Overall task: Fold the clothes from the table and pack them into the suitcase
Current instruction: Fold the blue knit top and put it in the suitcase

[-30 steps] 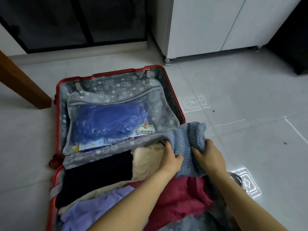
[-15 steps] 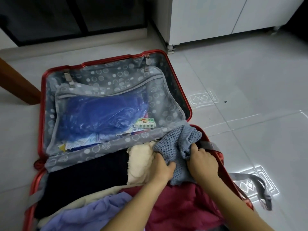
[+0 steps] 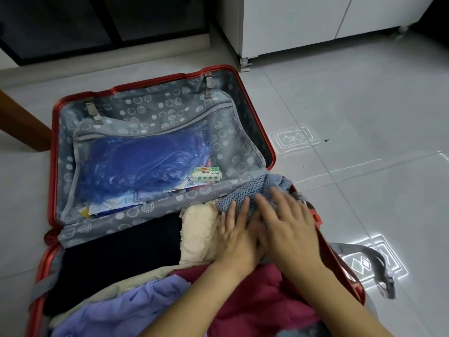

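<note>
On the floor, head view (the only view): red suitcase point(image 3: 272, 152) lies open, lid half away from the person, base half near.

- Base half looks close to full: black garment point(image 3: 121, 246), cream garment point(image 3: 199, 234), lilac garment point(image 3: 126, 310) and maroon garment point(image 3: 255, 295) lie packed against and over each other.
- Blue-grey knit point(image 3: 245, 193) sits in the base's far right corner by the hinge, touching the cream garment.
- Lid's mesh pocket holds a blue plastic bag point(image 3: 145, 164) and a small tissue pack point(image 3: 206, 173).
- Grey strap point(image 3: 374, 263) hangs loose over the right rim onto the floor, unbuckled.

Progress, my read: late stage.
- The knit is in and getting pressed flat.
- Left to do is likely strap, then lid.
- Bench is out of frame, so I can't tell if more clothes wait there.
- Lilac and maroon look loosely folded and may want tidying.

Fingers:
- Left hand point(image 3: 239, 235) lies flat on the knit, fingers point(image 3: 232, 215) straight, pressing, gripping nothing.
- Right hand point(image 3: 289, 229) is just beside it and overlaps its edge. Its fingers point(image 3: 267, 203) are spread and straight over the knit.
- The right hand is motion-blurred, so I can't tell firm contact from a hover.
- Neither hand grasps anything; both are released.
</note>
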